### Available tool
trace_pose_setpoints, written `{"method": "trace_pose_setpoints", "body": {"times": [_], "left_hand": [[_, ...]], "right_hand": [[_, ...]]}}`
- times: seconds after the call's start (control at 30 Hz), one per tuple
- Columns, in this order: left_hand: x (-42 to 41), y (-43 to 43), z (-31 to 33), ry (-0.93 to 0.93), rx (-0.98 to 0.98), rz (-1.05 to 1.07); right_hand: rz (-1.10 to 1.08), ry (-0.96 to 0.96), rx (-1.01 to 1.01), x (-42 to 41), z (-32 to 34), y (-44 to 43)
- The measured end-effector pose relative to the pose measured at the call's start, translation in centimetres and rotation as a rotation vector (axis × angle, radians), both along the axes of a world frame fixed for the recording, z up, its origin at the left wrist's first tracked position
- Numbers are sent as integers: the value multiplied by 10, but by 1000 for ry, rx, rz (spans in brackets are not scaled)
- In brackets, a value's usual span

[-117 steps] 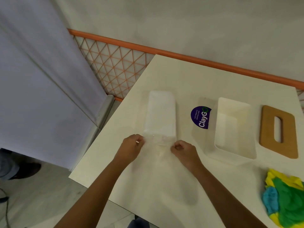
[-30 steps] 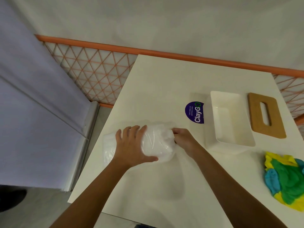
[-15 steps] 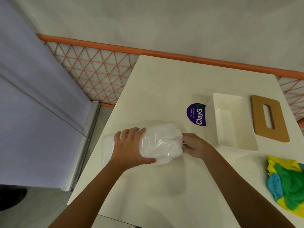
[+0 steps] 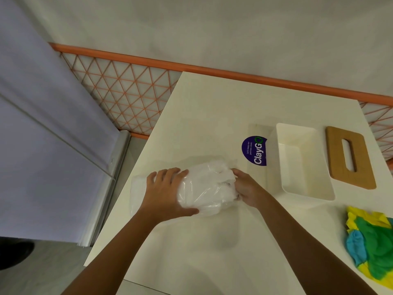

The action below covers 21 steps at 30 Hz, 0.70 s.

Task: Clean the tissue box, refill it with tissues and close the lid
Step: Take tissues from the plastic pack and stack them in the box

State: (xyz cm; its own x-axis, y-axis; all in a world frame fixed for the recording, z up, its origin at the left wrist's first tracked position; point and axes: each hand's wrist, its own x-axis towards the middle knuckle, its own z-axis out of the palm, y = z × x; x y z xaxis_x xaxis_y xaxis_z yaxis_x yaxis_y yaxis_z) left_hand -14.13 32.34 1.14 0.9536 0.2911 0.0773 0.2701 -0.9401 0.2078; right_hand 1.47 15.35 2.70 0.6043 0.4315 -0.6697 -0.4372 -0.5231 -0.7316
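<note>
On the white table (image 4: 212,113), near its left edge, the left hand (image 4: 168,192) grips the clear-wrapped pack of white tissues (image 4: 204,188), likely to anchor it; the right hand (image 4: 244,188) pinches tissue at the open end; the open white plastic tissue box (image 4: 282,150) stands just right, beside the brown slotted wooden lid (image 4: 363,167).

Item count, head view:
- hands: 2, namely left hand (image 4: 164,193) and right hand (image 4: 247,191)
- tissue pack (image 4: 204,188), clear wrap: 1
- box (image 4: 308,194), white, open top: 1
- lid (image 4: 336,154), wooden: 1
- slot (image 4: 348,155) in lid: 1
- sticker (image 4: 255,151), purple: 1
- table (image 4: 212,113): 1
- cloth heap (image 4: 374,245): 1; colours visible: 3 (yellow, green, blue); number of separate cloths cannot be determined, heap bunched and cut off at view edge
</note>
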Motion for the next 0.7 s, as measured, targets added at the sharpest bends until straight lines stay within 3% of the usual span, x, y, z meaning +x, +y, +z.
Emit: {"method": "trace_pose_setpoints", "body": {"times": [0.2,0.37,0.53,0.7], "left_hand": [[-1,3,2,29,-62,30],[-1,2,-1,11,-48,20],[-2,2,-1,-3,-67,14],[-3,3,0,33,-80,17]], "right_hand": [[-42,4,120,15,11,-6],[-118,71,-20,16,-6,-12],[-77,215,53,10,1,-9],[-56,35,143,18,10,-10]]}}
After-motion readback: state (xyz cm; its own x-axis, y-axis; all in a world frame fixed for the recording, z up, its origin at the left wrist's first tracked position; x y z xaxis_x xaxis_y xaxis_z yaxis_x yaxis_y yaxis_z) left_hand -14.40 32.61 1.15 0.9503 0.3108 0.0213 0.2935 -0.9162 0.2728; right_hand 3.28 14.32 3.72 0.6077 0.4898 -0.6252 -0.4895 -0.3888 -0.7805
